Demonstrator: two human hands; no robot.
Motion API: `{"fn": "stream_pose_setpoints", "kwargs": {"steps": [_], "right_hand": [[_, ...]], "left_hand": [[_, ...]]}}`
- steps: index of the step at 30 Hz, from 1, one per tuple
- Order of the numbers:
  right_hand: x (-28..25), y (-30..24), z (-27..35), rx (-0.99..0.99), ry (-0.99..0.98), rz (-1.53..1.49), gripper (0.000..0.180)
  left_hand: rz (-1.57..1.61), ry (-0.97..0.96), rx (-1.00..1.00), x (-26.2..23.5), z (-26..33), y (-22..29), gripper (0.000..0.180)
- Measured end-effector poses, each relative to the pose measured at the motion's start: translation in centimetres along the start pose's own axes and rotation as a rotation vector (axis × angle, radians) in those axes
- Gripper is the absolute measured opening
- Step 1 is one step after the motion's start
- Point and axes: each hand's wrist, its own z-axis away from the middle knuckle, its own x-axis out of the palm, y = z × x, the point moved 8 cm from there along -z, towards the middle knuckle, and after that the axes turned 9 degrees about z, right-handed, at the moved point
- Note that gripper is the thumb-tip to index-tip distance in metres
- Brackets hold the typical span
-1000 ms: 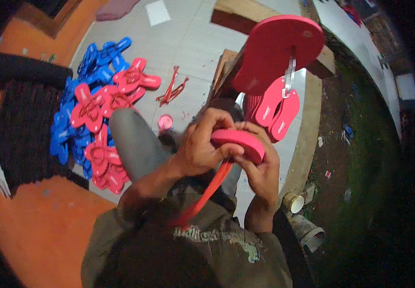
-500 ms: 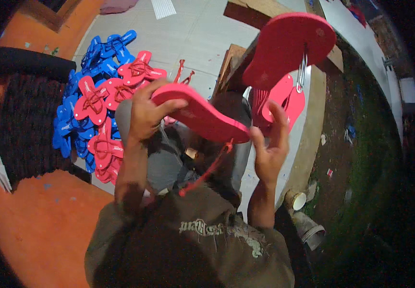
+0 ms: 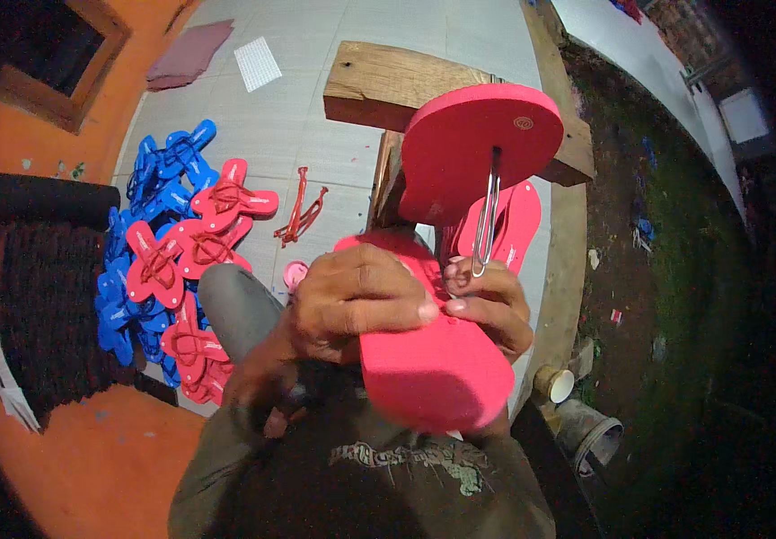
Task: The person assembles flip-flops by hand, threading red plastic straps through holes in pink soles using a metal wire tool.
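Close to my chest I hold a pink flip-flop sole (image 3: 437, 382), tilted with one broad face up. My left hand (image 3: 357, 292) is closed over its middle, thumb pressed on the face. My right hand (image 3: 491, 305) is closed at the sole's other edge, its fingertips beside the left thumb. Small red bits of strap show between the fingertips; how the strap runs is hidden. Just beyond the hands another pink sole (image 3: 469, 135) sits on a wooden stand (image 3: 388, 81), with a long metal wire loop (image 3: 490, 216) sticking out of it toward me.
Below the stand are several stacked pink soles (image 3: 518, 220). Loose red straps (image 3: 298, 216) lie on the tiled floor. At left is a pile of pink flip-flops (image 3: 154, 265) and blue flip-flops (image 3: 119, 310), beside a dark stack (image 3: 47, 296). A bucket (image 3: 590, 436) stands at right.
The sole has come toward my chest and turned, its broad face now up. My right hand, open before, has closed at its edge. The view has shifted, so the stand appears lower.
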Motion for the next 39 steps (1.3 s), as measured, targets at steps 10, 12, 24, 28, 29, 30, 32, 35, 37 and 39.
{"fn": "stream_pose_setpoints", "kwargs": {"steps": [10,12,24,28,29,30,32,35,37,39], "right_hand": [[-0.6,0.4,-1.5,0.076,-0.095,-0.076,0.022],[-0.7,0.1,-1.5,0.071,-0.225,-0.037,0.02],[0.1,2.1,-1.7,0.342,-0.468,-0.353,0.012],[-1.3,3.5,-0.1,0.484,0.013,-0.224,0.024],[-1.9,3.1,-0.1,0.434,0.104,-0.121,0.026],[-2.3,2.0,-0.4,0.304,0.055,-0.057,0.031],[-1.8,-0.1,-1.2,0.159,-0.044,0.041,0.033],[-1.6,-0.6,-2.2,0.024,-0.134,0.149,0.032],[-1.7,-0.3,-2.6,0.018,-0.156,0.114,0.027],[-1.8,-0.2,-3.0,0.0,-0.129,0.155,0.027]], "left_hand": [[-0.084,-0.114,0.026,0.7,-2.2,-1.0,0.015],[-0.044,-0.152,0.007,0.7,-2.2,-1.2,0.015],[0.036,-0.112,-0.08,1.0,-1.3,-0.3,0.018],[0.0,-0.047,-0.03,0.4,-1.1,-0.4,0.017],[-0.014,-0.029,-0.016,0.4,-1.2,-0.6,0.017],[-0.032,-0.037,0.001,0.4,-1.3,-0.5,0.016],[-0.066,-0.053,0.036,0.5,-1.6,-0.5,0.016],[-0.124,0.003,0.038,0.5,-1.8,-1.0,0.015],[-0.111,-0.001,0.055,0.5,-2.2,-1.2,0.014],[-0.107,-0.016,0.059,0.4,-2.6,-1.4,0.013]]}}
